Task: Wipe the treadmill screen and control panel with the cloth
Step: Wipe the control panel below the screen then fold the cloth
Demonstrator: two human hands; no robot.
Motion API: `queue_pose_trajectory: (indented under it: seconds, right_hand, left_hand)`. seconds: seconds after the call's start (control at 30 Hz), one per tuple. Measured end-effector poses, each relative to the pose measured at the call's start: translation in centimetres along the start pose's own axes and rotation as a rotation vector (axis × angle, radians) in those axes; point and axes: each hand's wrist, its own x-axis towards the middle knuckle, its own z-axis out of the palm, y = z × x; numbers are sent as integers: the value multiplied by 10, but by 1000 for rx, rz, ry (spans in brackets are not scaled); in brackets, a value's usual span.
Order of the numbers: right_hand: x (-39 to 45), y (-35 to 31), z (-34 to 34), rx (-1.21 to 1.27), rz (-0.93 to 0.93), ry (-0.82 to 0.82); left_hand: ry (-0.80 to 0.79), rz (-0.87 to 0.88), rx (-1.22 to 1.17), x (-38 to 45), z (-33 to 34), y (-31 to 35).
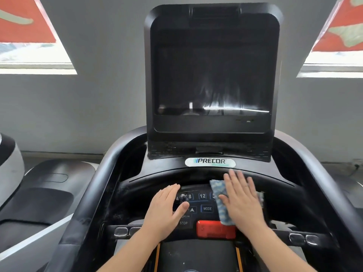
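The screen stands dark and upright above me, streaks low on its glass, well up from both my hands. Below it the panel runs left to right under my palms. My right hand lies flat, fingers straight, pressing the cloth onto the panel's right side; the cloth's long axis runs toward me. My left hand rests open on the left buttons, holding nothing. The unwiped buttons lie left of the cloth, I judge.

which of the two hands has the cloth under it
The right hand: it presses flat on the blue-and-white cloth over the control panel. The left hand rests bare on the panel's buttons.
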Motion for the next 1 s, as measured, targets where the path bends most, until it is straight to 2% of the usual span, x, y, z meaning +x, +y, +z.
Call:
queue_pose_trajectory:
  seconds: [0.1, 0.2, 0.37, 0.6, 0.7, 0.77, 0.9, 0.97, 1.0]
  right_hand:
    - [-18, 37, -2, 34, 132, -5]
    - [-11, 22, -5, 31, 146, -14]
    - [20, -58, -3, 37, -112, -22]
    - [34, -146, 3, 73, -379, -54]
    - [37, -150, 3, 44, -473, -50]
    - [37, -129, 0, 21, -426, -35]
    - [28, -83, 1, 0, -89, 48]
    - [25, -96, 1, 56, 42, 59]
    - [26, -111, 3, 87, 46, 50]
  left_hand:
    - [24, 1, -19, -1, 3, -1]
    - [14, 17, -25, -1, 4, -1]
    - [-19, 86, 81, -2, -1, -12]
    - [169, 85, -7, -4, -1, -29]
    - [209, 64, -21, -8, -4, -36]
    - [251, 35, -11, -12, -7, -41]
    - [298, -31, -31, -30, -10, -47]
    - [323, -49, -33, -45, -9, -52]
    - [331, -55, -27, -52, -8, -55]
